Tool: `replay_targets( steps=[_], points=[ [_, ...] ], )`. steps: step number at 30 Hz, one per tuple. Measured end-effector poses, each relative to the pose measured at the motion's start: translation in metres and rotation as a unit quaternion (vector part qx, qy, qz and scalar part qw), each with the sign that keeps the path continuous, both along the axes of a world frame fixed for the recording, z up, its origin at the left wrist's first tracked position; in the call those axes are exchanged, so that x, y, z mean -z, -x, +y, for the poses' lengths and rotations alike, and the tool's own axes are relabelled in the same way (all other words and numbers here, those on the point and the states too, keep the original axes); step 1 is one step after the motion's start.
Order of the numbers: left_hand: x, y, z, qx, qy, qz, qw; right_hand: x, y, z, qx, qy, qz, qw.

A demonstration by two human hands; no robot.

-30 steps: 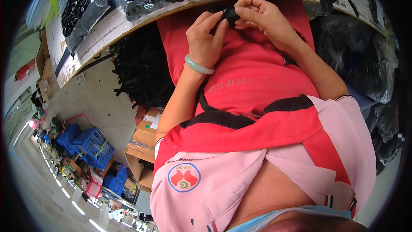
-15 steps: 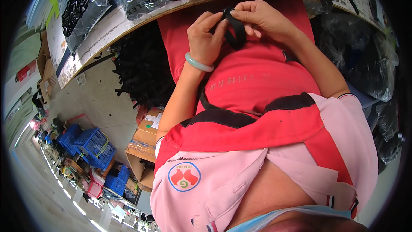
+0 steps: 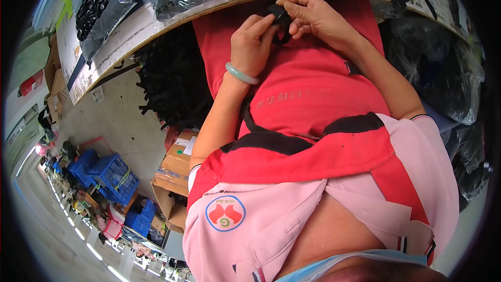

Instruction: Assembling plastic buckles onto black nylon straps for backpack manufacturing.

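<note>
At the table's front edge, above my red apron, my two hands work on one black webbing strap. My left hand, with a pale green bangle at its wrist, pinches the strap between thumb and fingers. My right hand has its thumb and fingertips at the strap's far right side, the fingers curled in around it. The strap is bunched into a small dark bundle, with a short loop hanging below. Whether a buckle is on it I cannot make out.
Clear plastic bags of black buckles lie on the white worktable. Black straps hang in a heap below its left part. Plastic-wrapped dark bundles are at the right. Cardboard boxes and blue crates stand on the floor.
The large hanging loop of the strap has drawn up into a smaller bundle. My right hand has shifted slightly up and left, its fingers now more curled; my left hand has barely moved.
</note>
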State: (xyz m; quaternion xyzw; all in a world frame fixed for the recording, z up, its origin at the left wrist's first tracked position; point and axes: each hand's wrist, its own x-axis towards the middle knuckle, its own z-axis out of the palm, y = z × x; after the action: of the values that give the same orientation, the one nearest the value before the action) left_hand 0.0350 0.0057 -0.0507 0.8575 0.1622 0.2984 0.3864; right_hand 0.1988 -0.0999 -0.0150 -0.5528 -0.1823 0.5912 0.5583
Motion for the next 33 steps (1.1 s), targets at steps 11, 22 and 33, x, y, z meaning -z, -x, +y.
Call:
replay_targets(
  steps=[11, 22, 33],
  points=[
    [-0.026, -0.001, 0.003, -0.049, 0.62, -0.021, 0.783, -0.021, 0.019, -0.001, 0.072, -0.26, -0.327, 0.906],
    [-0.028, -0.003, -0.008, -0.076, 0.46, -0.076, 0.881, -0.022, 0.01, -0.002, -0.063, 0.056, -0.17, 0.982],
    [-0.017, 0.003, -0.005, -0.069, 0.394, -0.09, 0.912, -0.017, 0.009, -0.006, -0.04, 0.048, -0.132, 0.989]
  ],
)
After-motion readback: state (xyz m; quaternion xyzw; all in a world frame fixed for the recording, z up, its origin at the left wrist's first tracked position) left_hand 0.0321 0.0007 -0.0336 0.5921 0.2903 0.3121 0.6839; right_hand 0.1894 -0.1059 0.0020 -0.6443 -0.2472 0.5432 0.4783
